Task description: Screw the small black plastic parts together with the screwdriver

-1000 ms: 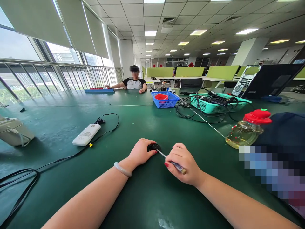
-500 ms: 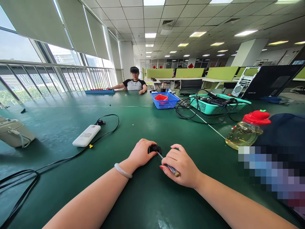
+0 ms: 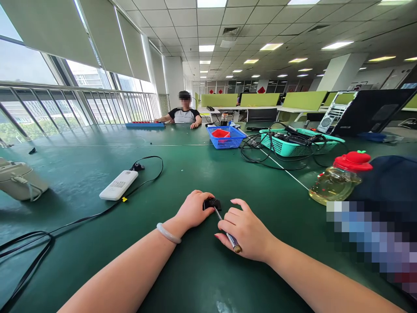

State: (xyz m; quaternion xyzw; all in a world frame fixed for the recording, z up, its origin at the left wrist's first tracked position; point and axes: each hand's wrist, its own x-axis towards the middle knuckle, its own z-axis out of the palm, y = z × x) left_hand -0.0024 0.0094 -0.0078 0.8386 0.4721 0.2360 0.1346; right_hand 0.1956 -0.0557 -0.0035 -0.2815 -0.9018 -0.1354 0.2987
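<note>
My left hand (image 3: 194, 208) is closed around the left side of a small black part (image 3: 213, 203) that rests on the green tabletop (image 3: 182, 282). What kind of part it is cannot be made out. A screwdriver (image 3: 232, 240) with a thin metal shaft is gripped in my right hand (image 3: 246, 230), its handle end pointing down toward me. The tip of the shaft meets the near side of the black part, close to my left thumb. My right index finger is raised off the handle.
Left lies a white power strip (image 3: 119, 184) with a black cable (image 3: 87, 218). A blue basket (image 3: 228, 142), a green basket (image 3: 286, 150) with black cables, and a red-lidded bottle (image 3: 335, 184) stand to the right. Across the table sits a person (image 3: 185, 115) behind a blue tray (image 3: 145, 125).
My right hand has shifted slightly down, and the screwdriver's handle end has swung left, making it steeper. My left hand keeps its hold. Across the table, the blue tray has moved right.
</note>
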